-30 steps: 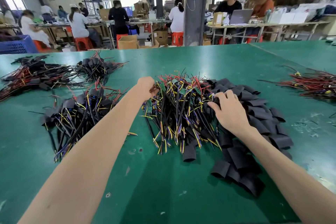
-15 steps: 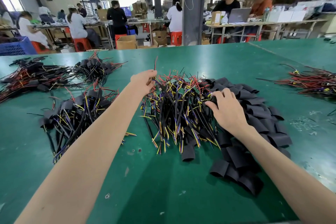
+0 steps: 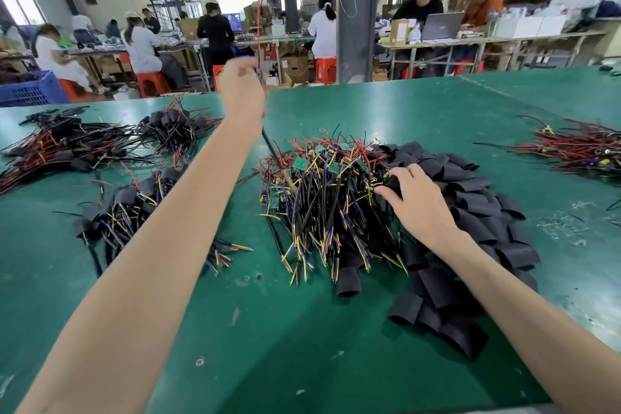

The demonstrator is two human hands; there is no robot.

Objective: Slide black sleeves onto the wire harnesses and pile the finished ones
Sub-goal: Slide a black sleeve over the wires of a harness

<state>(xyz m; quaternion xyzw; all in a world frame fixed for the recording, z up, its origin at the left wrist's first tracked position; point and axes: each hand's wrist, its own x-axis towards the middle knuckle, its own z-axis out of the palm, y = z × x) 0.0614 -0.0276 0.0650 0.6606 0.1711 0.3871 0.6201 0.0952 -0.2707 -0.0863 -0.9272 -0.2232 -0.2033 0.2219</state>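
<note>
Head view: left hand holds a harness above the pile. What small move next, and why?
Probably the right hand should lift one sleeve from the black sleeve pile it rests on toward the left hand, which grips a bare harness trailing into the unsleeved heap.

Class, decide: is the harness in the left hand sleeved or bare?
Bare, as far as visible: the harness in the left hand shows only thin wires, nothing covering them.

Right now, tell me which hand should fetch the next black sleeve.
Right. The right hand lies on the black sleeve pile, with its fingertips at the pile's edge. The left hand is raised, gripping a harness that trails down to the harness pile, so it is busy.
</note>
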